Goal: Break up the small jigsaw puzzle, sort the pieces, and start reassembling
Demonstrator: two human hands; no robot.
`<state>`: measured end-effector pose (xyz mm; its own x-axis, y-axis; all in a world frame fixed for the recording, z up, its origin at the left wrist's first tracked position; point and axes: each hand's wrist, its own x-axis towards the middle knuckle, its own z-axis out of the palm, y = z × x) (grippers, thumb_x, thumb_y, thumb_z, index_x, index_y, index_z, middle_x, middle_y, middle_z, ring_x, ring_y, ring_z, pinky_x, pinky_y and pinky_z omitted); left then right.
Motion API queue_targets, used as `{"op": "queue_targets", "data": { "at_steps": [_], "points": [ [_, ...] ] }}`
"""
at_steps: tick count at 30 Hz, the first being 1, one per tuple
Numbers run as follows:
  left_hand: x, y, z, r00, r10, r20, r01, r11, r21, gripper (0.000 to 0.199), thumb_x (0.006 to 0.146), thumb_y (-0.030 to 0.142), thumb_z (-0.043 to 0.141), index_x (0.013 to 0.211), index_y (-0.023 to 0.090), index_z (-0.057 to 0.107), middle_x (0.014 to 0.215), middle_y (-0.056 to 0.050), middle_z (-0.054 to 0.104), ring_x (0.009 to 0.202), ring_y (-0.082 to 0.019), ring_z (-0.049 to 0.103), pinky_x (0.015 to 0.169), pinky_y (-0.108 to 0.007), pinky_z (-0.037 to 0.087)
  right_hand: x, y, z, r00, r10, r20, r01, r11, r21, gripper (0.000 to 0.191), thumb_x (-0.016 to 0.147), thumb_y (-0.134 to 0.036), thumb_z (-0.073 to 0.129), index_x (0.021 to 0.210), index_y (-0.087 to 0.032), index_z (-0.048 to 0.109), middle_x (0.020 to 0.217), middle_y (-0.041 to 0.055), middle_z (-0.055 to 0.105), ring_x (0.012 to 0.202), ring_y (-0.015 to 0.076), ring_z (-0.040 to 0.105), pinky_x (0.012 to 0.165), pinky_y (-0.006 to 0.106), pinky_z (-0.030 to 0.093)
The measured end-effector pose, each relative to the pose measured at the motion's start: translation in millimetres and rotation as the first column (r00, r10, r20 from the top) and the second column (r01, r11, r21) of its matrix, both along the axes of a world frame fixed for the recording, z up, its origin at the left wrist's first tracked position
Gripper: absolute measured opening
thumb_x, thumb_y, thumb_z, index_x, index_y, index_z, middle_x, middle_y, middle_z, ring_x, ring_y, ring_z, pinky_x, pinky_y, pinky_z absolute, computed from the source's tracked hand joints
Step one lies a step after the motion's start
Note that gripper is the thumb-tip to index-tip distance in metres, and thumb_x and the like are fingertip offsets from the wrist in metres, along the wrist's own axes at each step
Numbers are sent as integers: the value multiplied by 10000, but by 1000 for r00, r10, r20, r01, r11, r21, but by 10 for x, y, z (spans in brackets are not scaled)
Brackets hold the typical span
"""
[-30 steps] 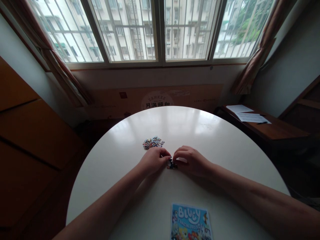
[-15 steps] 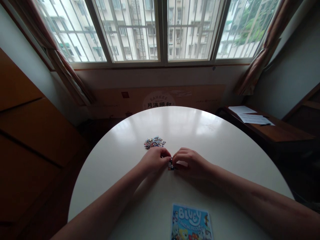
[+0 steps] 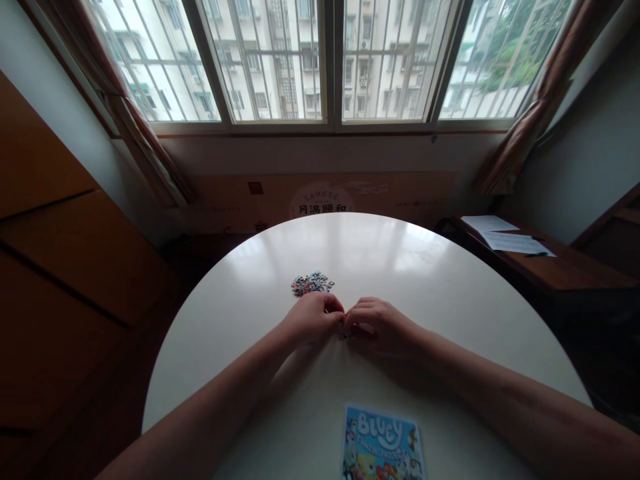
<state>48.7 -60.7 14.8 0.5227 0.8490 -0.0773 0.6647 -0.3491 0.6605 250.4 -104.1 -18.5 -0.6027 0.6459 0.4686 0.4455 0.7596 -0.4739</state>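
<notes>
On the round white table [image 3: 240, 287], my left hand [image 3: 314, 316] and my right hand [image 3: 376, 323] meet near the middle, fingertips almost touching. Both are closed in a pinch around small puzzle pieces [image 3: 344, 332], which my fingers partly cover. A loose pile of small multicoloured puzzle pieces [image 3: 313, 283] lies just beyond my left hand. Nearer to me is a blue picture card [image 3: 383, 443] with "BLUEY" printed on it and cartoon figures along its lower part.
A brown side desk [image 3: 575, 267] with white papers [image 3: 517, 242] and a pen stands at the right. Orange-brown cabinets [image 3: 60, 267] are at the left. Behind the table are a printed board [image 3: 215, 200], curtains and barred windows.
My fingertips have drawn closer together over the small pieces, which now show less. The whole view has shifted slightly.
</notes>
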Motion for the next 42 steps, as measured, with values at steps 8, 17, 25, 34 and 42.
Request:
{"op": "queue_targets", "data": {
  "at_steps": [8,17,25,34,42],
  "points": [
    [-12,42,-63,999,-7,50,7,1000,1,172,744,262,636,824,201,775,823,-14,770,801,-213,694,707,-291,482,-9,-3,5,1000,11,-29,-12,1000,-27,256,779,-33,632,908,-242,703,857,-21,733,789,139,625,795,280,489],
    [-13,38,-59,995,9,103,-6,1000,-28,169,749,265,649,826,208,788,825,-6,777,789,-211,691,735,-290,498,-10,5,4,999,3,-46,-6,998,-56,253,764,-30,613,883,-228,715,841,1,717,794,144,617,762,256,486],
    [-21,68,-86,995,-12,102,14,1000,-18,191,759,261,650,868,222,802,853,3,782,834,-209,698,783,-289,496,-22,13,7,999,12,-49,-14,999,-36,248,744,-24,605,859,-216,713,813,8,694,767,138,605,720,237,470],
    [-20,75,-77,992,19,129,-12,999,-52,172,744,244,650,829,196,791,824,-19,775,824,-219,701,765,-298,505,-20,9,-1,1000,7,-19,-7,1000,-16,230,773,-39,608,872,-218,713,823,12,717,773,149,614,751,254,486],
    [-20,106,-115,968,85,237,-76,996,-48,135,780,249,647,828,178,751,823,-31,765,794,-205,686,756,-305,524,-16,-4,15,1000,16,16,-15,999,-41,288,803,-32,590,938,-241,736,889,-8,755,837,158,652,834,287,499]
  ]
}}
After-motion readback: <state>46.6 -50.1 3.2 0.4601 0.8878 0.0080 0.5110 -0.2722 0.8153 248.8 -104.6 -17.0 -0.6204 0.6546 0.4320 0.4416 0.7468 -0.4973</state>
